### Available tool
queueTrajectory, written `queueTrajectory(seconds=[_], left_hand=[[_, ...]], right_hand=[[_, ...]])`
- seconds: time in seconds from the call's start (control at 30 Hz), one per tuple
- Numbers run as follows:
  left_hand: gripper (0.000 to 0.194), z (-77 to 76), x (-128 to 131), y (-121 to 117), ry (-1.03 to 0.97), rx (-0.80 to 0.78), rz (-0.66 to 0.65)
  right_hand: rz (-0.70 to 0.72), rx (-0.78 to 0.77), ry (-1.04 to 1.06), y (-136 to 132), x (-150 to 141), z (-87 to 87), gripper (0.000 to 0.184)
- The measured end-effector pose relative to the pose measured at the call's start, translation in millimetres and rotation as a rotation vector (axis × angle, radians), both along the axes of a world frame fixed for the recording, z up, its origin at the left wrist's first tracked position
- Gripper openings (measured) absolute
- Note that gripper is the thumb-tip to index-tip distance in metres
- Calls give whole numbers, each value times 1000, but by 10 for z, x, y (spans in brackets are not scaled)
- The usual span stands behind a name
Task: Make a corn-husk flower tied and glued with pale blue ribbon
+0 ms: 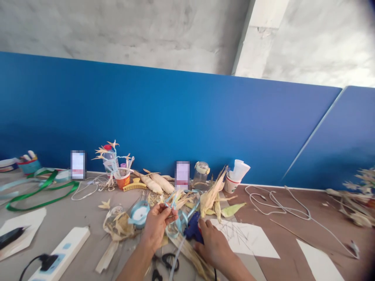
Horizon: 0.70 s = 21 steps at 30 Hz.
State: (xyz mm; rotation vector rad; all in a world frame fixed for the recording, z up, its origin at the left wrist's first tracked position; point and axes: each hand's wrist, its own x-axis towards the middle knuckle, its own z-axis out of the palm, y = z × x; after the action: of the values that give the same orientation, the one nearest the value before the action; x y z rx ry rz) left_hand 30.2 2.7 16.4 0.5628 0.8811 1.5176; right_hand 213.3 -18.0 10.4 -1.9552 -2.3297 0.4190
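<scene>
My left hand (158, 224) is closed in a pinch on a light blue ribbon (173, 200), whose loops hang down between my hands. Whether a thin stem is inside the ribbon is too small to tell. Wrapped around a dark blue glue gun (192, 228) is my right hand (215, 244); a translucent glue stick (177, 257) slants down from the gun. The ribbon roll (140, 214) lies left of my left hand. Dried corn husks (212, 195) lie just beyond the glue gun. Black-handled scissors (170, 261) rest below, between my forearms.
A white power strip (68, 249) lies at the front left. Along the blue partition (175, 117) stand an orange cup (122, 181) with husk flowers, two phones, a glass jar (201, 175) and a paper cup (231, 184). Thin sticks lie on white paper (260, 242); a white cable (281, 203) coils at right.
</scene>
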Motion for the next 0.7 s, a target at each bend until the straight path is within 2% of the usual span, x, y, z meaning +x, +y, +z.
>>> queueTrajectory(seconds=[0.17,0.43,0.53,0.7], left_hand=[[29,-66,-73,53,-29,16,6],[30,-134,-174,107,-59,29,6],[30,-125,-183,108,-65,24,11],[30,-102,-176,106,-75,31,20]], right_hand=[[-11,-31,-62,22,-6,-61,63],[-18,-45,55,16,79,-84,28],[-39,-81,271,25,142,-40,23],[-93,-179,903,-27,272,59,26]])
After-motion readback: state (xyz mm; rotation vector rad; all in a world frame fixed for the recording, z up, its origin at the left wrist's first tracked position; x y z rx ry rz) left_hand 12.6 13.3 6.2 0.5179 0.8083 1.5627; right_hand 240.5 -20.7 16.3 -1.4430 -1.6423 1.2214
